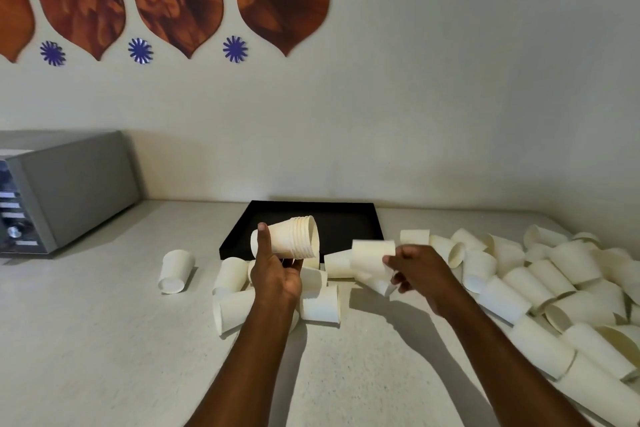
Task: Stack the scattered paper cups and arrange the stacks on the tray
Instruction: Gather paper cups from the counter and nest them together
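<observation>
My left hand (273, 270) grips a stack of several nested white paper cups (294, 236), tilted on its side with the rims facing right, held above the counter in front of the black tray (349, 218). To its right, my right hand (415, 267) pinches a single white paper cup (372, 255), a short gap away from the stack's rims. Several loose cups (320, 302) lie on their sides under and around my left hand. One cup (175, 270) lies apart to the left. A large heap of cups (554, 288) spreads across the right of the counter.
A grey microwave (69, 184) stands at the back left against the wall. The pale counter (104, 340) runs to the wall behind the tray. The tray holds no cups that I can see.
</observation>
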Demonstrator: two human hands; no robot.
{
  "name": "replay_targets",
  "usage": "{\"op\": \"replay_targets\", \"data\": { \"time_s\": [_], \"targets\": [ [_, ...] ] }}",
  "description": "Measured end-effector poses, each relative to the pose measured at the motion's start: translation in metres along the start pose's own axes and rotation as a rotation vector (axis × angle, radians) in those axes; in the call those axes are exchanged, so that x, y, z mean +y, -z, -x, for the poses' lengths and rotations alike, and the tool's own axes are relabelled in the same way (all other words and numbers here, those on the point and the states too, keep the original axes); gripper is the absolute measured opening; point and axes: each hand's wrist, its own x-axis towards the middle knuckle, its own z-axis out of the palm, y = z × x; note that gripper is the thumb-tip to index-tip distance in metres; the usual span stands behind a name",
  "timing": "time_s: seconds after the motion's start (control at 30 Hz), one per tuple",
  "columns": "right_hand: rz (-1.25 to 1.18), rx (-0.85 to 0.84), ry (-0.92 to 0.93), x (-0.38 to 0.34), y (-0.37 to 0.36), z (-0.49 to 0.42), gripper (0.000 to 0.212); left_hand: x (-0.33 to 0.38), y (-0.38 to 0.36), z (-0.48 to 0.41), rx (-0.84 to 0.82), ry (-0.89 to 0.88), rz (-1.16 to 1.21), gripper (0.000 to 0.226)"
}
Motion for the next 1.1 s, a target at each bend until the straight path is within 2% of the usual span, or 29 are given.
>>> {"op": "replay_targets", "data": {
  "time_s": [0.13, 0.3, 0.43, 0.5, 0.57, 0.67, 0.77, 0.83, 0.93, 1.03, 1.1],
  "targets": [
    [0.044, -0.013, 0.186, -0.030, -0.016, -0.002, 0.020, -0.012, -0.002, -0.005, -0.003, 0.013, -0.054, 0.036],
    [0.369, -0.058, 0.341, -0.051, -0.044, -0.001, 0.026, -0.023, -0.001, -0.006, -0.036, 0.001, -0.131, 0.048],
    [0.480, -0.179, 0.418, -0.051, -0.068, -0.002, 0.016, -0.026, 0.000, -0.005, -0.052, 0.004, -0.132, 0.048],
    [0.398, -0.212, 0.401, -0.044, -0.070, -0.004, 0.031, -0.022, 0.003, -0.008, -0.036, 0.012, -0.132, 0.039],
    [0.332, -0.110, 0.361, -0.032, -0.065, -0.012, 0.035, -0.016, 0.007, -0.012, -0.020, 0.011, -0.114, 0.037],
    [0.542, 0.135, 0.225, 0.004, -0.052, -0.033, 0.043, -0.007, 0.011, -0.017, 0.016, 0.002, -0.068, 0.043],
    [0.837, 0.071, 0.047, 0.039, -0.046, -0.049, 0.076, -0.002, 0.013, -0.021, 0.027, 0.003, -0.050, 0.052],
    [0.933, 0.020, 0.053, 0.056, -0.050, -0.055, 0.086, 0.001, 0.014, -0.022, 0.018, 0.002, -0.049, 0.048],
    [0.941, 0.020, 0.088, 0.073, -0.058, -0.059, 0.079, 0.003, 0.014, -0.026, 0.015, 0.000, -0.052, 0.054],
    [0.923, 0.123, 0.022, 0.073, -0.056, -0.063, 0.069, 0.007, 0.013, -0.031, 0.003, -0.012, -0.043, 0.055],
    [0.747, 0.220, -0.063, 0.060, -0.052, -0.063, 0.069, 0.009, 0.013, -0.034, -0.003, -0.016, -0.035, 0.049]
  ]
}}
